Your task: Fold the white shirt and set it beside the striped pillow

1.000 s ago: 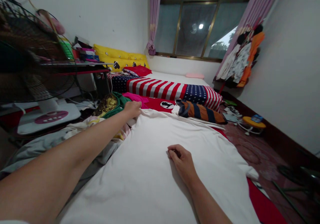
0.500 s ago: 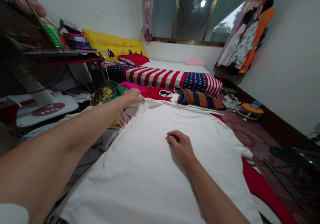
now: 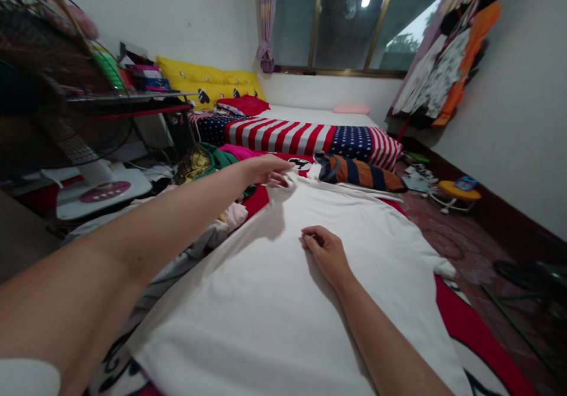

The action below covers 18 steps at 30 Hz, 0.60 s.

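A white T-shirt (image 3: 261, 290) lies spread out before me, its right sleeve (image 3: 443, 266) flat at the right side. My left hand (image 3: 272, 172) reaches to the far left part of the shirt and is closed on its edge. The cloth there is lifted and folds inward below the fingers. Near the shirt's middle rests my right hand (image 3: 326, 253), its fingers curled together against the cloth, with no fold of fabric visible in them. Under the shirt a red patterned cover (image 3: 465, 319) shows at the right.
Beyond the shirt lies a folded orange-and-navy striped garment (image 3: 361, 173). Crumpled clothes (image 3: 208, 163) are heaped at the left beside a fan (image 3: 104, 189). A bed with a flag-patterned cover (image 3: 283, 136) stands by the window. A small yellow stool (image 3: 458, 190) is at the right.
My left hand has moved right, bringing the shirt's far left edge inward and uncovering red cloth and pink clothes. My right hand stays at the same spot on the shirt. The view has shifted slightly.
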Available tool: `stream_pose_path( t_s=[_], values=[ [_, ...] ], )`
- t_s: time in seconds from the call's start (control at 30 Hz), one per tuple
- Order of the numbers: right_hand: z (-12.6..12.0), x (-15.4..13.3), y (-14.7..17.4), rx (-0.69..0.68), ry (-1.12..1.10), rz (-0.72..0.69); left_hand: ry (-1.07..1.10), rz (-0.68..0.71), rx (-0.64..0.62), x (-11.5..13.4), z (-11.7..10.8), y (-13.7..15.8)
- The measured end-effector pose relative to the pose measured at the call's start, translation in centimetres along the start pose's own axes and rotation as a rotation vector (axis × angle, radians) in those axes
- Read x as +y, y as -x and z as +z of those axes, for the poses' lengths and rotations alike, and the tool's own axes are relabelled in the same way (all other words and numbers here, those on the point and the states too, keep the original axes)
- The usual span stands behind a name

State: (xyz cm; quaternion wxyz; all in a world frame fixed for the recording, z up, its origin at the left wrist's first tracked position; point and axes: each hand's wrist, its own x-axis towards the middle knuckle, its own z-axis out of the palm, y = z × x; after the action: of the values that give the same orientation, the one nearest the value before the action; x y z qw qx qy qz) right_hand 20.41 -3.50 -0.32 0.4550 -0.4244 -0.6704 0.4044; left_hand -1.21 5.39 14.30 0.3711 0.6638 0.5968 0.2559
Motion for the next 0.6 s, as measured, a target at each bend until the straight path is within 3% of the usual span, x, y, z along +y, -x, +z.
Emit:
stream_pose_path(
  t_s=[0.1,0.17,0.27,0.43,0.6],
  values=[
    [-0.2,0.0,-0.1,0.050,-0.041,0.012,0.374,0.162,-0.295,1.2,2.7,2.0],
    [-0.4,-0.1,-0.1,0.077,-0.075,0.007,0.436,0.172,-0.356,1.0,3.5,3.8],
    [-0.4,-0.2,-0.1,0.107,-0.150,0.017,0.210,0.070,-0.270,-1.0,3.2,6.9],
    [-0.4,0.2,-0.3,0.185,-0.219,0.084,-0.482,0.013,-0.154,-5.8,1.3,13.0],
    [-0.3,0.5,-0.8,0.225,-0.252,0.155,-0.680,-0.115,-0.255,-8.3,0.4,19.6]
  ],
)
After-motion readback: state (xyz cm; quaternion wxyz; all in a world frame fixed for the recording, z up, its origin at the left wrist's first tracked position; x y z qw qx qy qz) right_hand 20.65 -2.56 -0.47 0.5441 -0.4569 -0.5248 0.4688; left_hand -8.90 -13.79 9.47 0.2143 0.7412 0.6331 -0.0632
